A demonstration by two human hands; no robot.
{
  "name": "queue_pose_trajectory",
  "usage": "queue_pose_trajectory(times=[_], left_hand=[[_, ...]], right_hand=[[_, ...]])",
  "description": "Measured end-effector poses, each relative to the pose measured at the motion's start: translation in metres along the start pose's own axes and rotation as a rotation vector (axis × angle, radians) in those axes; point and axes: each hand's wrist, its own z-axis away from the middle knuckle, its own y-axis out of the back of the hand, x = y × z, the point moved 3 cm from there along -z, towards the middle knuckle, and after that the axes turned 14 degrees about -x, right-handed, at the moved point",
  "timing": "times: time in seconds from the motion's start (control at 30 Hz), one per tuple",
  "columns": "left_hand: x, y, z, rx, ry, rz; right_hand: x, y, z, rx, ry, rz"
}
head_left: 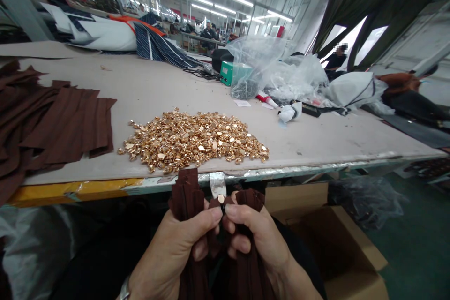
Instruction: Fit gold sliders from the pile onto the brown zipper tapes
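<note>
Brown zipper strips (188, 194) hang bunched in my left hand (183, 239), its thumb pressed on the inner end of a strip. My right hand (258, 232) grips a second bunch of brown strips (250, 198), thumb and fingers pinched close to the left thumb. Between both thumb tips sits a small gold metal piece (221, 198) on the brown fabric. Just beyond the hands, a large pile of gold metal pieces (197, 138) lies near the table's front edge. The lower fingers are partly hidden by fabric.
More brown strips (70, 122) lie on the table (298, 140) at left. Behind are a green box (235, 74), clear plastic bags (281, 65) and striped fabric (158, 47). An open cardboard box (362, 239) stands below at right. People are in the background.
</note>
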Motion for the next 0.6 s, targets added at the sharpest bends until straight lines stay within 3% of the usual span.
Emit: queue_pose_trajectory(times=[0.33, 0.6], left_hand=[[0.0008, 0.0005, -0.0025, -0.007, -0.027, -0.04], [0.0001, 0.0041, -0.0058, 0.074, -0.076, -0.156]], right_hand=[[-0.0012, -0.0019, -0.0026, 0.011, 0.009, -0.04], [0.0013, -0.001, -0.0077, 0.015, 0.041, -0.029]])
